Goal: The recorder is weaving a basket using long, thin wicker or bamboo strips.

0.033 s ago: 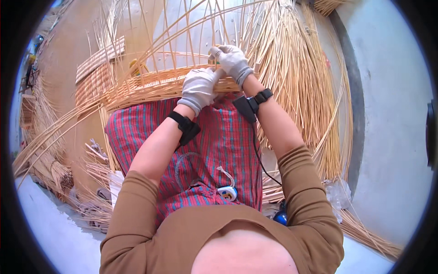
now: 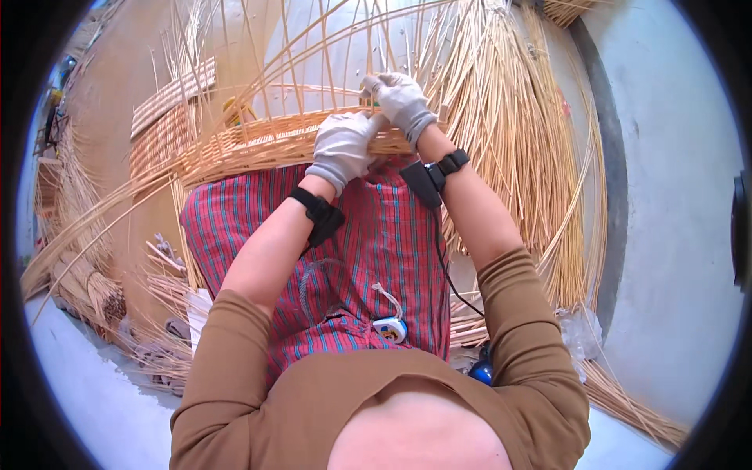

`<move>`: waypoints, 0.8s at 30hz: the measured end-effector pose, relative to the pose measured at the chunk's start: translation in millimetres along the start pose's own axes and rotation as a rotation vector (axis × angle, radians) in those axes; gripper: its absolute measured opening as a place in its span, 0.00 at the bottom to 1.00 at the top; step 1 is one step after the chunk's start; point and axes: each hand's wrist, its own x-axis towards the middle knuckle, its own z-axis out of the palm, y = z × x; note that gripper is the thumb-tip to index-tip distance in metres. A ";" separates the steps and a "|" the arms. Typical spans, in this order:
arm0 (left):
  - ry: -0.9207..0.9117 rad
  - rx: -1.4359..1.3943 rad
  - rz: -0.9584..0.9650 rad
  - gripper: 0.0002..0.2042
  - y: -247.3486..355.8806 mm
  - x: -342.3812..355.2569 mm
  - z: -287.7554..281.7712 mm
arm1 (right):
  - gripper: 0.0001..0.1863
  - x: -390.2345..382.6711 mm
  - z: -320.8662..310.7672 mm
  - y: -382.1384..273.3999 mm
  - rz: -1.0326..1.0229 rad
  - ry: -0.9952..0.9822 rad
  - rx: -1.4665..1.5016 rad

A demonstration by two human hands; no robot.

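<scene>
A partly woven wicker basket (image 2: 258,145) lies across the far edge of my lap, with long bare cane stakes (image 2: 323,63) standing up from it. My left hand (image 2: 345,145), in a whitish work glove, is closed over the basket's near wall toward its right end. Just beyond and to the right, my right hand (image 2: 399,102), gloved alike, is closed with its fingertips bent at the rim around a cane strand. My hands partly hide the weave between them. Long loose strands trail from the basket's left end.
A large bundle of cane (image 2: 501,133) lies at the right beside the wall (image 2: 674,196). A flat woven panel (image 2: 160,145) is at the left. Red plaid cloth (image 2: 251,219) covers my lap, with a white tape measure (image 2: 389,330) on it. A black cable (image 2: 444,266) hangs by my right forearm.
My right hand has shifted very slightly up and away from me. My left hand keeps its grip on the basket wall.
</scene>
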 end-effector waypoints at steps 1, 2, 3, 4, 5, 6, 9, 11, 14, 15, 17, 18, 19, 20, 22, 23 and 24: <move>0.006 -0.014 -0.003 0.30 -1.5 -0.1 1.1 | 0.20 3.3 5.4 1.3 0.016 0.017 0.004; 0.016 -0.018 -0.005 0.30 -1.7 1.4 1.8 | 0.20 5.2 7.5 1.4 0.041 0.028 -0.001; 0.040 -0.035 0.004 0.30 -3.5 0.8 2.0 | 0.19 6.7 9.6 0.7 0.066 0.060 -0.014; 0.007 -0.013 -0.042 0.26 -3.0 -0.6 1.5 | 0.18 6.0 7.9 -1.6 0.095 0.020 -0.026; 0.033 -0.013 -0.029 0.26 -3.3 -2.5 0.0 | 0.18 3.4 5.5 -3.8 0.002 -0.018 -0.027; 0.055 -0.013 -0.013 0.27 -2.6 -5.9 -1.9 | 0.19 -0.1 0.0 -7.0 -0.092 -0.036 -0.024; 0.305 0.141 0.071 0.29 7.4 -19.7 -6.6 | 0.26 -25.8 -20.7 -12.0 -0.360 0.001 0.315; 0.703 0.326 0.132 0.28 23.1 -25.6 -1.6 | 0.21 -37.7 -33.3 -12.1 -0.223 0.174 0.557; 0.453 0.262 0.133 0.23 40.6 -12.8 14.6 | 0.19 -40.6 -41.7 -6.7 0.084 -0.276 0.407; 0.298 0.259 0.104 0.23 41.3 -3.8 20.5 | 0.20 -38.6 -39.7 -3.5 -0.032 -0.116 0.070; 0.251 0.117 0.091 0.18 37.6 5.8 31.2 | 0.21 -31.4 -34.5 3.2 0.144 -0.207 0.485; 0.223 0.085 0.102 0.16 34.5 8.9 35.4 | 0.20 -28.5 -31.8 6.3 0.202 -0.172 0.488; 0.218 0.063 0.099 0.13 30.6 10.3 38.8 | 0.20 -25.3 -27.7 9.1 0.248 -0.139 0.509; 0.244 0.031 0.118 0.11 28.9 12.4 42.1 | 0.20 -23.0 -25.0 11.6 0.316 -0.122 0.550; 0.212 0.033 0.104 0.09 25.5 14.6 45.5 | 0.17 -18.9 -20.4 14.8 0.252 -0.049 0.398; 0.179 0.034 0.102 0.09 25.0 15.3 45.3 | 0.16 -17.1 -20.0 15.2 0.229 -0.033 0.342; 0.116 0.025 0.041 0.10 26.4 15.5 44.5 | 0.15 -15.8 -19.6 15.3 0.186 -0.012 0.260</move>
